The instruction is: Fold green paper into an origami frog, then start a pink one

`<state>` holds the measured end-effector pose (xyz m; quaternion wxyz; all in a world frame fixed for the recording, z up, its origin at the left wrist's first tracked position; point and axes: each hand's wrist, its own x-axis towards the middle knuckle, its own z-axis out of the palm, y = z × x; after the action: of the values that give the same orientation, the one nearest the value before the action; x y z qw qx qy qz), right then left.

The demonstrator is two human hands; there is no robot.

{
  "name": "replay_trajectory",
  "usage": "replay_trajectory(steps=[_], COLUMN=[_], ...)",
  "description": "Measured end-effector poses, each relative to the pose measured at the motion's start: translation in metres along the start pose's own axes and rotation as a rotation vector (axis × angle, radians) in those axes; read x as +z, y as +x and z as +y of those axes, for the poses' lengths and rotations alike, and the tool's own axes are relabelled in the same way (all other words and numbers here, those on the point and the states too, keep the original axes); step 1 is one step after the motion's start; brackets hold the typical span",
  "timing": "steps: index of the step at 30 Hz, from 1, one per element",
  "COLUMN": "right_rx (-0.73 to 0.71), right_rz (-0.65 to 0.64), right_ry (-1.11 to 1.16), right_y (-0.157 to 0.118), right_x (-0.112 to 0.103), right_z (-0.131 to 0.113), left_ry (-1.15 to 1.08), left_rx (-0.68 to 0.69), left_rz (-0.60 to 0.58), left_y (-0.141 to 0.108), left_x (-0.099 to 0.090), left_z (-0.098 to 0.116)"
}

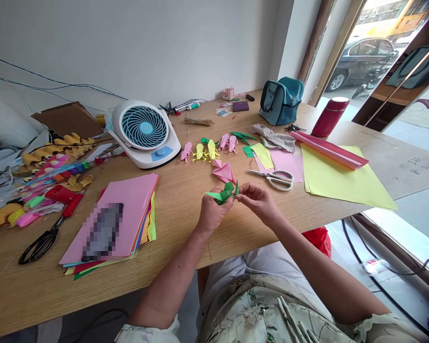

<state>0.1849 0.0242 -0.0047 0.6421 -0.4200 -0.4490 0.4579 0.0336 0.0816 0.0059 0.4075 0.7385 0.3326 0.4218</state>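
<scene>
A partly folded green origami piece [222, 194] is held above the table's front part. My left hand [214, 209] is closed around its lower body, with pointed flaps sticking out to the left and up. My right hand [258, 201] pinches a thin tip at its right side. Just beyond the hands lies a pink folded paper piece [225, 171]. Farther back stand small finished paper figures, among them a yellow one [212, 150] and a pink one [186, 151]. White-handled scissors [279, 180] lie to the right of my right hand.
A stack of coloured paper [128, 200] lies left, near black-handled scissors [43, 243]. Behind it stands a white fan [146, 133]. Yellow sheets [338, 178], a pink paper roll [332, 151], a red bottle [330, 117] and a teal bag [281, 101] are on the right.
</scene>
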Motion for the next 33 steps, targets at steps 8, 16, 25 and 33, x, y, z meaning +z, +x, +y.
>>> replay_trajectory(steps=[8,16,25,33], right_rx=[0.005,-0.007,0.062,0.072], right_rz=[0.035,0.056,0.026,-0.005], right_ry=[0.035,0.078,0.084,0.086], right_y=[-0.001,-0.006,-0.003,-0.002], right_x=[0.003,0.009,0.002,-0.002], right_z=[0.008,0.015,0.012,0.014], left_ry=[-0.111,-0.297,-0.201,-0.115], left_rx=[-0.04,-0.17,-0.133,-0.068], left_rz=[-0.053,-0.134,-0.111,-0.097], left_y=[0.0,0.0,0.0,0.001], left_x=[0.0,0.0,0.0,-0.004], left_z=[-0.003,-0.01,-0.009,0.001])
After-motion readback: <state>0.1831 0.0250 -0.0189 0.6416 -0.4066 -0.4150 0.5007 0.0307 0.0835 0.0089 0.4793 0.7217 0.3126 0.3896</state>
